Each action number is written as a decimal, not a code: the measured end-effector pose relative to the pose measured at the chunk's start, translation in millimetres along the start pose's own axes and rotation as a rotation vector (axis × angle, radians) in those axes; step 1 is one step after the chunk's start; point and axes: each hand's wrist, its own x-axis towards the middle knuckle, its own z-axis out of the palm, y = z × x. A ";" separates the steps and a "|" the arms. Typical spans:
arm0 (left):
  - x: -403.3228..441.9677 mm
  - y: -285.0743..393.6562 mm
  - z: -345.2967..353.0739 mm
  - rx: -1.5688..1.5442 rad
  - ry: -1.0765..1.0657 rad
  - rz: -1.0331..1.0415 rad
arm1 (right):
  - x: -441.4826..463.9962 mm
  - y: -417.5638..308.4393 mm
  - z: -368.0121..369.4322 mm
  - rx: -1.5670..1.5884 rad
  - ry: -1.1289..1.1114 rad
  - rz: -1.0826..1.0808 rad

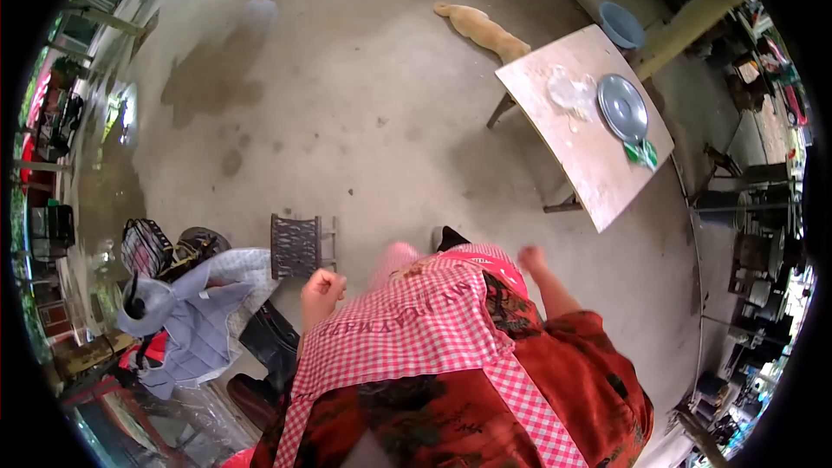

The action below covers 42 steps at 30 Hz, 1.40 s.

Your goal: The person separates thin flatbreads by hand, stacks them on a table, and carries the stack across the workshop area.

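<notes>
My left hand (322, 289) is curled into a loose fist at the left side of my red-and-white checked apron (407, 316). Nothing shows between its fingers. Close above it stands a small stool with a dark woven seat (295, 246). My right hand (532, 260) hangs by my right hip, curled and slightly blurred, with no object visible in it. Beyond that hand is a pale low table (579, 152). On the table lie a round metal tray (622, 107), a clear plastic bag (568, 92) and a green packet (641, 153).
A tan dog (482, 30) lies on the concrete floor beside the table. Past the table are a blue basin (620, 24) and a post (693, 22). At lower left, a grey quilted cover (204, 312) drapes over a vehicle-like shape. Wet patches (217, 78) darken the floor.
</notes>
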 end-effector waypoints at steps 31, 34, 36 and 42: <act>1110.8 543.2 129.1 0.257 -0.188 0.161 | 703.1 -766.1 -197.2 -0.246 -0.172 -0.138; 1194.3 592.0 133.7 0.103 0.028 0.075 | 771.2 -920.9 -300.0 0.224 -0.046 -0.098; 1259.3 612.0 156.0 0.018 0.049 0.065 | 833.3 -988.3 -364.7 0.284 0.036 -0.205; 1479.8 694.1 313.7 0.107 -0.116 0.013 | 953.7 -1116.3 -501.9 0.730 0.200 -0.085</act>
